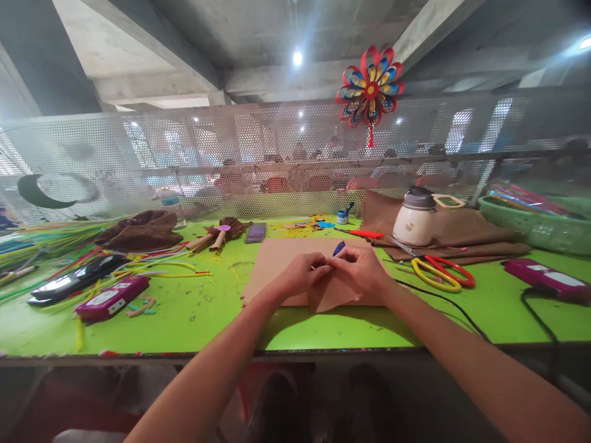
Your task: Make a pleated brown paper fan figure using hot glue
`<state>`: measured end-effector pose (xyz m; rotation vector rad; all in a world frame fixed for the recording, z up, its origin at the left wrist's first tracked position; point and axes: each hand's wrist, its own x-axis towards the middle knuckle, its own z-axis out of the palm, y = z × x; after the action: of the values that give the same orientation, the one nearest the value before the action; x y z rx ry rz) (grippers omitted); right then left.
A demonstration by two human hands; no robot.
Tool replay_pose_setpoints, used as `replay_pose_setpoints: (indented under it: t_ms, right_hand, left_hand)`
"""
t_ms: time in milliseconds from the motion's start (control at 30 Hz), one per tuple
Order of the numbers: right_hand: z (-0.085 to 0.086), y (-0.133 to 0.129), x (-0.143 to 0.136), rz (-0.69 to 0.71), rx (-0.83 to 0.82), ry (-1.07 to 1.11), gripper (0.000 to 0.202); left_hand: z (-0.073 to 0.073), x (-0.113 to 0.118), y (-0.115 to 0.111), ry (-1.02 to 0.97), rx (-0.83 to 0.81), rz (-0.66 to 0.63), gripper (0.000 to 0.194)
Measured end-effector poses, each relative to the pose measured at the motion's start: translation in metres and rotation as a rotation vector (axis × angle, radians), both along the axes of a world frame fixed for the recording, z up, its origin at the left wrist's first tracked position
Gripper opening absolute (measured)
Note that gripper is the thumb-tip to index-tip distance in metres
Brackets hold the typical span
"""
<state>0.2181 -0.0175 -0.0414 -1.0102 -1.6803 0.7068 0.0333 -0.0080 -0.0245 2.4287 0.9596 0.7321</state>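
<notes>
In the middle of the view my left hand [302, 275] and my right hand [364, 271] are close together with fingers bent in a pinch. Between them they hold a thin brown paper sheet [333, 291], whose pointed lower part hangs below the fingers. A small dark blue object [339, 248] shows just above my right fingers; its kind and whether it is held cannot be made out. Under both hands lies a stack of flat brown paper [272, 255] on the green table [194, 323].
To the right lie scissors [436, 274], a red-handled tool [364, 234], a lidded bottle [414, 218], folded brown material [480, 227], a green basket [530, 224] and a purple power strip [547, 278]. Leftward are another power strip [112, 298], a black device [78, 278] and a brown paper bundle [217, 235].
</notes>
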Motion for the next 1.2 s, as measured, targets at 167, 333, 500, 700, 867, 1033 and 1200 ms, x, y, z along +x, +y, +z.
replay_pose_setpoints:
  t_ms: [167, 333, 500, 700, 867, 1033, 1200]
  right_hand:
    - [0.004, -0.003, 0.001, 0.044, -0.084, 0.088, 0.035]
    - [0.003, 0.000, 0.004, 0.109, -0.137, 0.187, 0.039]
    - [0.001, 0.002, 0.006, 0.107, -0.120, 0.170, 0.038]
    - [0.006, 0.008, 0.014, -0.029, -0.019, 0.168, 0.035]
    - [0.008, 0.010, 0.017, 0.006, -0.098, 0.263, 0.035]
    - [0.008, 0.011, 0.017, 0.015, -0.201, 0.403, 0.037]
    - [0.017, 0.006, 0.020, -0.095, -0.167, 0.427, 0.037]
  left_hand:
    - [-0.002, -0.002, 0.001, 0.020, -0.007, 0.021, 0.039]
    - [0.002, -0.002, -0.005, 0.065, 0.087, 0.094, 0.040]
    - [0.004, -0.003, -0.008, 0.069, 0.049, 0.093, 0.037]
    - [0.006, -0.011, -0.008, 0.039, -0.120, -0.025, 0.037]
    - [0.010, -0.010, -0.012, -0.009, -0.211, -0.064, 0.037]
    - [0.006, -0.007, -0.009, -0.011, -0.200, -0.036, 0.036]
    - [0.007, -0.010, -0.005, -0.062, -0.141, -0.044, 0.039]
